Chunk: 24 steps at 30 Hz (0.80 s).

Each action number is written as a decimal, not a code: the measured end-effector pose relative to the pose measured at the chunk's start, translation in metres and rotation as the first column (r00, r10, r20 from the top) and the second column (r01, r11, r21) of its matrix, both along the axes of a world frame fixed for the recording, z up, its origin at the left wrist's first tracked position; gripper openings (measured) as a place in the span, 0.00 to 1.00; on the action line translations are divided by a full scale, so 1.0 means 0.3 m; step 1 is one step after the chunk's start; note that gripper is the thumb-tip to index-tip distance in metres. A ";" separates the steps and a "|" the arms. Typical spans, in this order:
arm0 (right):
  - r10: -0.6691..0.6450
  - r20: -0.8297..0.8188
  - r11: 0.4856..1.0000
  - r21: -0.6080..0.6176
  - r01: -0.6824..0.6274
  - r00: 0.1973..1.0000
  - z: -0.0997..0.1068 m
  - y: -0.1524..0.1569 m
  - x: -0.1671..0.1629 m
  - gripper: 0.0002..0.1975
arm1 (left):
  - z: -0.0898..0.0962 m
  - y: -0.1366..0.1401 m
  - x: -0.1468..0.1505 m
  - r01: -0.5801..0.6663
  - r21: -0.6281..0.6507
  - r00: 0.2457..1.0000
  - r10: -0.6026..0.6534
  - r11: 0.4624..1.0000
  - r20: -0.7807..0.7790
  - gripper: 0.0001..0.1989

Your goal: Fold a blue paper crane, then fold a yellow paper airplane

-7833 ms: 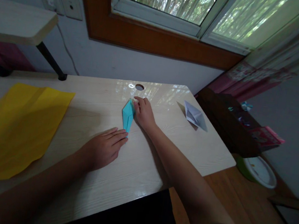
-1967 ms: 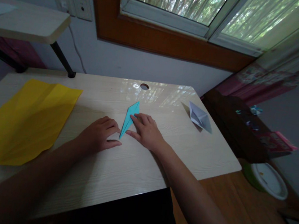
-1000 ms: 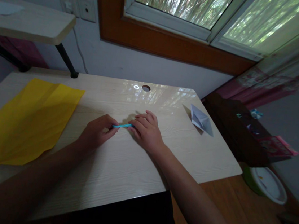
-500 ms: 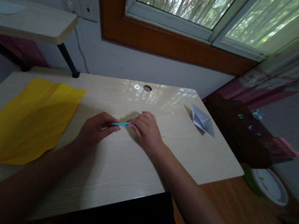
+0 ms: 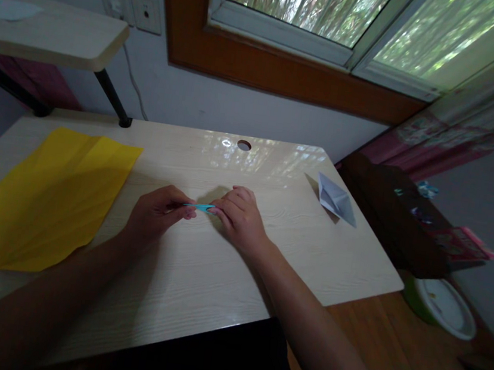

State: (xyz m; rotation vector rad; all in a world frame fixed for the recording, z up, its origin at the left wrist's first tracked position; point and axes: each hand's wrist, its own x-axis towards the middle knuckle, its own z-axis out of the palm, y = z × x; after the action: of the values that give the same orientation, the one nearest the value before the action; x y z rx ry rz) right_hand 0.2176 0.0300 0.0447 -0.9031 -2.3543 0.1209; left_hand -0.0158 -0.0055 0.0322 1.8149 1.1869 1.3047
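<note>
Paper (image 5: 203, 208): turquoise, folded, seen nearly edge-on as thin strip, located over middle of desk (image 5: 198, 287), between left hand (image 5: 153, 215) and right hand (image 5: 243, 220). Left grip: thumb and fingers clamped on left end of paper. Right grip: thumb and fingers clamped on right end. Desk contact under paper: cannot tell. Yellow sheet (image 5: 46, 202): spread on desk, left of left hand. Folded pale piece (image 5: 336, 199): on desk near right edge, well apart from right hand. Round hole (image 5: 244, 145): near rear desk edge.

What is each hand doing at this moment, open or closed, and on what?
Left hand: closed, pinching one end of the blue paper.
Right hand: closed, holding the other end.
</note>
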 end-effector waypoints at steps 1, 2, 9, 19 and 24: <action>-0.001 0.001 1.000 0.001 0.001 1.000 0.001 -0.001 -0.001 0.15 | -0.002 0.000 -0.001 0.001 -0.005 1.000 -0.001 1.000 0.006 0.06; -0.002 0.003 1.000 0.000 0.002 1.000 0.001 -0.001 -0.001 0.15 | -0.004 0.000 -0.001 0.006 -0.010 1.000 -0.005 1.000 0.016 0.06; 0.040 -0.054 0.998 0.055 -0.037 0.998 -0.012 0.007 0.000 0.12 | -0.011 0.003 -0.004 0.029 0.004 0.999 -0.029 1.000 0.044 0.06; 0.056 -0.060 0.997 0.063 -0.053 0.997 -0.004 0.005 0.001 0.11 | -0.018 0.006 0.000 -0.017 -0.049 0.997 0.020 0.999 0.071 0.07; 0.016 -0.004 0.995 0.102 -0.015 1.000 -0.002 0.000 0.002 0.10 | -0.026 0.011 0.004 -0.052 -0.025 0.998 0.052 0.998 0.022 0.08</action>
State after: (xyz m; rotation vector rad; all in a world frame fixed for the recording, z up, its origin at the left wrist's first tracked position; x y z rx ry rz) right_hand 0.2180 0.0299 0.0440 -0.8347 -2.3407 0.0085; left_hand -0.0147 -0.0023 0.0243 1.7585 1.2402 1.3308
